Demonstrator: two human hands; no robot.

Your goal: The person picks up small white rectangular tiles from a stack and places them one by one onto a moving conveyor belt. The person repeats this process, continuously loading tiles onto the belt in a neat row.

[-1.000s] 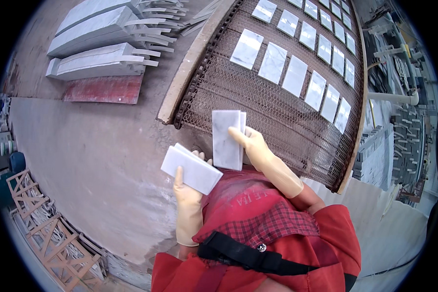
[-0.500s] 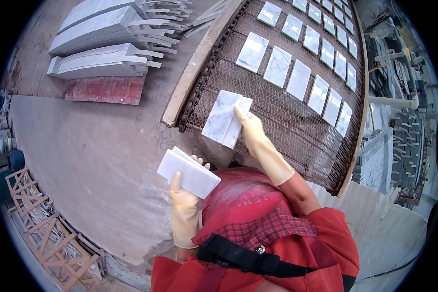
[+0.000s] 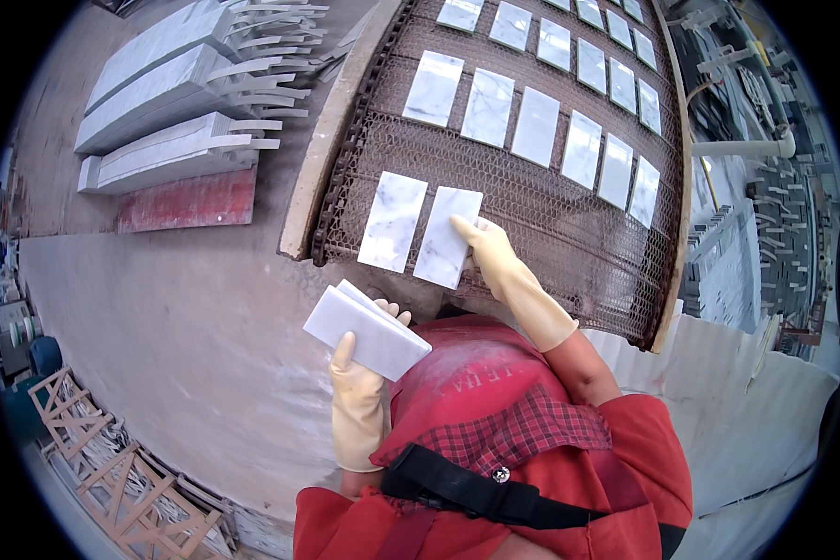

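My left hand [image 3: 357, 397], in a cream rubber glove, is closed round a small stack of white marble tiles [image 3: 369, 334], thumb on top and fingertips curled over the far side. My right hand [image 3: 495, 257], gloved alike, grips one grey-veined marble tile [image 3: 448, 238] by its right edge, thumb on its face. That tile is at the near end of a wire-mesh conveyor belt [image 3: 532, 247]; whether it rests fully on the mesh I cannot tell. Just left of it, a separate marble tile [image 3: 392, 222] lies on the belt. Beyond, rows of spaced tiles [image 3: 535, 127] lie flat.
A pale rail [image 3: 319, 173] edges the belt's left side, with a chain [image 3: 331, 201] beside it. Stacked stone slabs [image 3: 163, 89] and a red board [image 3: 187, 201] are at the far left. Wooden crates [image 3: 126, 476] stand lower left; a white pipe [image 3: 742, 147] juts in at right.
The two tiles that overlapped under my right hand are now side by side, the held one shifted right. Rows on the belt appear farther up and left. My left hand keeps its stack.
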